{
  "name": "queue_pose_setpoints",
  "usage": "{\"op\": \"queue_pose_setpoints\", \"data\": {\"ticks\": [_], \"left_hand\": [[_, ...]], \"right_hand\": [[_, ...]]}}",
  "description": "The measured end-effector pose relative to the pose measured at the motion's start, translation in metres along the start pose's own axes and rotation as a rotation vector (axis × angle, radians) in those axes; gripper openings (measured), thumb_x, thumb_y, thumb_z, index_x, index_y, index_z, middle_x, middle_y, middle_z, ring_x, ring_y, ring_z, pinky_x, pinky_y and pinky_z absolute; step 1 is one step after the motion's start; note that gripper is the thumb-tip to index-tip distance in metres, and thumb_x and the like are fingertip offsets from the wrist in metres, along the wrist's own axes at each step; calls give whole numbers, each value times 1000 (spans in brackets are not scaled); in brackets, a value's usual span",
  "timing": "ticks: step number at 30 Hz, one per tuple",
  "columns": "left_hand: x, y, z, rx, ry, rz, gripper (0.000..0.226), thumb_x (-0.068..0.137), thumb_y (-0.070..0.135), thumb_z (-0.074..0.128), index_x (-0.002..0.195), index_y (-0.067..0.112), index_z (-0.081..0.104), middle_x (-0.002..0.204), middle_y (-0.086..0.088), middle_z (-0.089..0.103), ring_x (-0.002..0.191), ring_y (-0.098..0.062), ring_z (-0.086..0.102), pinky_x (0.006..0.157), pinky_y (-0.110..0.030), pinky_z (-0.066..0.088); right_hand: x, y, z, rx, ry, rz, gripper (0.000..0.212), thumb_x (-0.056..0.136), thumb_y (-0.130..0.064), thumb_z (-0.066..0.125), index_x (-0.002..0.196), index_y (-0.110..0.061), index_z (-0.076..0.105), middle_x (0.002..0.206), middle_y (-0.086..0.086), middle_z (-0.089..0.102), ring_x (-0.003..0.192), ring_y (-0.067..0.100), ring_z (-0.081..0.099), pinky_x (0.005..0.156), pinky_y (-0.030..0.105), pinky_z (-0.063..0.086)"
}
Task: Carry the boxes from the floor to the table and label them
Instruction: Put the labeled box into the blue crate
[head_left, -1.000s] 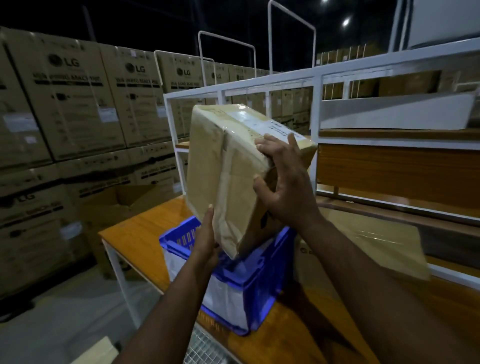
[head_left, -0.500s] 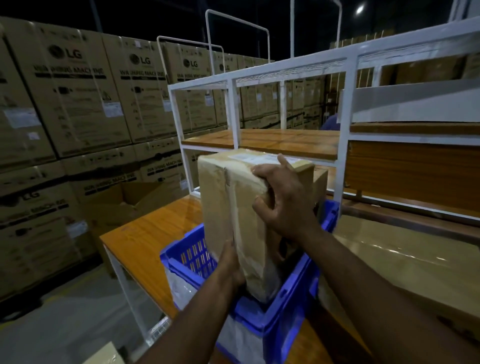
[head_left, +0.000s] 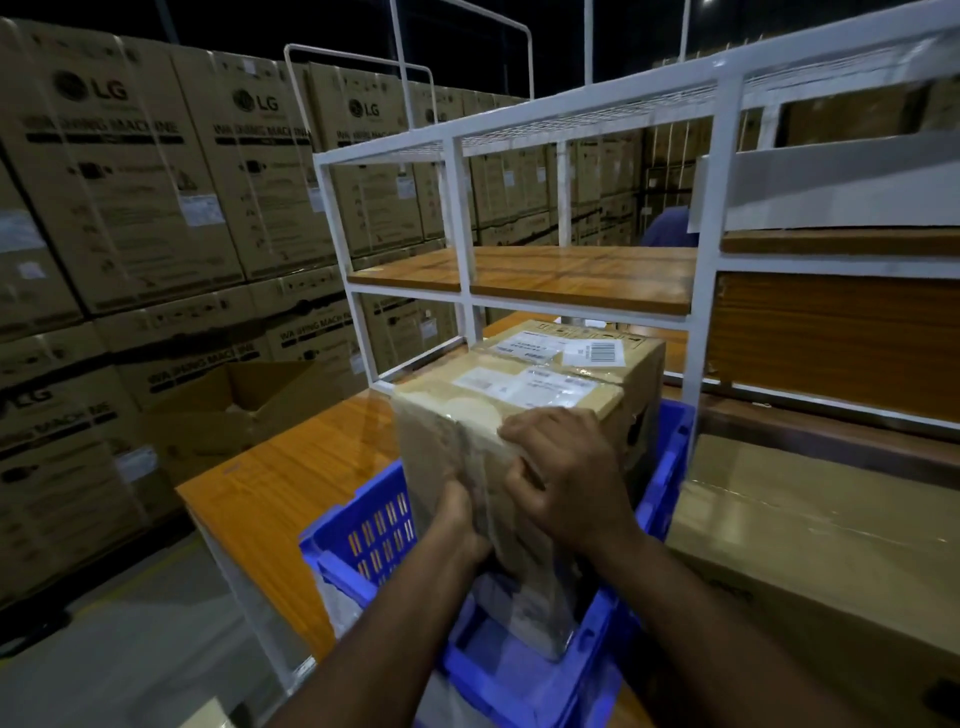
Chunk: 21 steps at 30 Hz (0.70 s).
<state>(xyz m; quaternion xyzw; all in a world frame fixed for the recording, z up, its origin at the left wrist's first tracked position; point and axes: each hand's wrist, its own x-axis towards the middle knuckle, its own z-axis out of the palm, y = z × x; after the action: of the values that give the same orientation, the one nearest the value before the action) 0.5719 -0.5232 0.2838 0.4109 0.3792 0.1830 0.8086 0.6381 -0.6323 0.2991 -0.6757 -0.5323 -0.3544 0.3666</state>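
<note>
While the brown box (head_left: 524, 415) stands on end inside the blue crate (head_left: 374, 530) in the middle of the frame, we hold it with both hands. Our right hand (head_left: 566, 478) curls its fingers over the box's top near edge, and our left hand (head_left: 457, 519) grips the near side lower down. The crate sits on the orange table (head_left: 291, 467), with big stacked boxes (head_left: 130, 182) at the upper left

Tan box (head_left: 524, 410) with white labels, blue slotted crate (head_left: 374, 535), orange table (head_left: 280, 483).
</note>
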Motion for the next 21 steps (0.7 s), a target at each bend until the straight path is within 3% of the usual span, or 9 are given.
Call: {"op": "queue_pose_setpoints", "data": {"ticks": [1,3,5,8,9,12,15,17,21], "left_hand": [[1,4,-1,2,-3,-11,54,109,39,24,140,4,51,132,-24,59,120,-44,55,96,-54,43],[1,7,-4,-20,66,-80,55,106,49,36,126,4,59,105,-23,66,94,-42,59,73,-53,47],[-1,6,-9,-21,44,-99,55,101,54,45,123,7,63,101,-23,70,91,-40,62,68,-50,51],[8,3,-21,99,98,46,70,86,68,61,133,16,59,118,-16,70,110,-36,64,91,-53,54],[6,6,-24,207,158,198,76,84,68,63,143,20,51,133,-13,63,122,-34,59,101,-52,49],[-14,23,-26,502,258,778,71,101,32,55,160,17,19,167,-6,17,152,-22,16,120,-34,16],[-10,37,-28,777,199,1258,62,102,27,47,159,15,24,168,-4,15,155,-14,5,125,-32,6],[1,37,-30,994,78,1290,61,99,37,39,156,15,33,165,-5,24,155,-15,9,126,-39,10],[9,32,-37,1071,-40,1188,63,99,44,31,155,15,35,163,-2,32,154,-11,12,126,-41,13]], "right_hand": [[-5,-1,3,-1,-14,34,34,76,-16,62,109,-14,71,111,1,70,109,22,62,93,41,44],[-8,-5,5,7,-3,113,38,75,-14,60,111,-14,70,112,1,70,110,20,61,100,37,41],[-7,-11,4,0,4,171,37,74,-12,62,111,-13,70,110,1,71,109,19,61,104,35,40],[-2,-18,2,-79,-40,213,33,82,-22,61,112,-14,71,111,1,72,108,17,63,107,36,41],[1,-20,1,-127,-68,226,33,85,-28,60,113,-14,71,113,2,73,109,17,64,106,36,42],[10,-25,0,-288,-151,274,36,88,-36,62,114,-13,72,113,4,74,108,20,67,101,36,45],[13,-31,3,-404,-212,309,43,92,-39,56,120,-10,70,119,7,72,112,21,66,103,38,45],[12,-33,5,-425,-236,318,47,92,-40,48,120,-9,71,121,9,71,114,24,66,105,41,44],[14,-35,5,-441,-237,341,42,94,-39,57,121,-9,70,123,9,70,117,24,63,109,42,40]]}}
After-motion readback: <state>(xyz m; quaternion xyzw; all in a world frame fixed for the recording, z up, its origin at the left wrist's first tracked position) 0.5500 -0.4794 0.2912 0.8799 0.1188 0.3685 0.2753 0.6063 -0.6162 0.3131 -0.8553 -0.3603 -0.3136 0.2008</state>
